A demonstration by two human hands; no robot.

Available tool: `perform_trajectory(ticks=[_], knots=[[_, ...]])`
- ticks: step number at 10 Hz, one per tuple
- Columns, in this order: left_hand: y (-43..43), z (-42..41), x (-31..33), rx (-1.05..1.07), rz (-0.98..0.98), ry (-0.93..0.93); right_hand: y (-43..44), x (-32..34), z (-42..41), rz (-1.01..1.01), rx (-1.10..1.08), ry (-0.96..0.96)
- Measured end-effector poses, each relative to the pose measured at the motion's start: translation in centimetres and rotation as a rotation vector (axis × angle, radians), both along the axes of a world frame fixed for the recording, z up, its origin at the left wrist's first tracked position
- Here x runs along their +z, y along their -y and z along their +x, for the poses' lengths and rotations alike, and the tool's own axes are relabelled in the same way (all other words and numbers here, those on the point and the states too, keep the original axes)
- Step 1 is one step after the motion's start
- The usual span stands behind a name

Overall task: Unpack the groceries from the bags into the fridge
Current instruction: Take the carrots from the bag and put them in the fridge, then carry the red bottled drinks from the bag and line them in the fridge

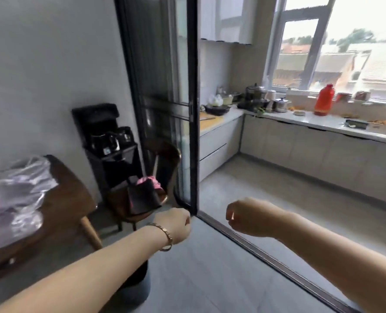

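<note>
Clear plastic grocery bags [13, 193] lie on a dark wooden table [68, 199] at the left edge of the view. My left hand [176, 224], with a bracelet on the wrist, hangs in front of me with its fingers loosely curled and nothing in it. My right hand [244, 216] is held out at the same height, also loosely curled and holding nothing. Both hands are well to the right of the bags, near the foot of a sliding glass door [165, 105]. No fridge is in view.
A black-framed door track [266, 260] runs across the floor towards the kitchen. A wooden chair [156, 177] carrying dark and pink items and a black tea stand [110, 143] stand by the wall. The kitchen counter [311, 119] holds pots and a red flask [324, 100].
</note>
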State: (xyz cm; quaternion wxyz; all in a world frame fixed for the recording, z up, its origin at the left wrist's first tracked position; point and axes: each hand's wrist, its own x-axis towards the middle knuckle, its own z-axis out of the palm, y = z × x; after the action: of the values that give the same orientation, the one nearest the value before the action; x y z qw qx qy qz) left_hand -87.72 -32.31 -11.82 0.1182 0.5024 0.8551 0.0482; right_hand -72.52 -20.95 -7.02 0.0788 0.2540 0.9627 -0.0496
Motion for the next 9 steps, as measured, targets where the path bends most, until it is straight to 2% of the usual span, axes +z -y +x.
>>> perform_trajectory(ticks=[1,2,3,4,6,9], knots=[[7.8,-8.4,-0.9,0.229,-0.007,0.017,5.1,-1.7,-10.8,0.024,0.198,0.037],[14.5,-15.3,-1.2,0.402,-0.025,0.034,10.5,-3.0,-19.5,-0.046,0.307,0.017],[20.1,-20.8,-1.7,0.542,-0.034,0.075,14.7,-4.2,-26.3,-0.032,0.438,0.107],[24.3,-25.7,-2.7,0.677,-0.022,0.118,18.0,-5.5,-34.3,-0.091,0.456,0.05],[30.1,-34.2,-4.5,0.857,-0.014,0.128,21.6,-8.1,-46.6,-0.153,0.618,0.023],[36.4,-48.2,-5.7,1.114,0.103,0.161,27.7,-10.1,-66.8,-0.135,0.891,0.15]])
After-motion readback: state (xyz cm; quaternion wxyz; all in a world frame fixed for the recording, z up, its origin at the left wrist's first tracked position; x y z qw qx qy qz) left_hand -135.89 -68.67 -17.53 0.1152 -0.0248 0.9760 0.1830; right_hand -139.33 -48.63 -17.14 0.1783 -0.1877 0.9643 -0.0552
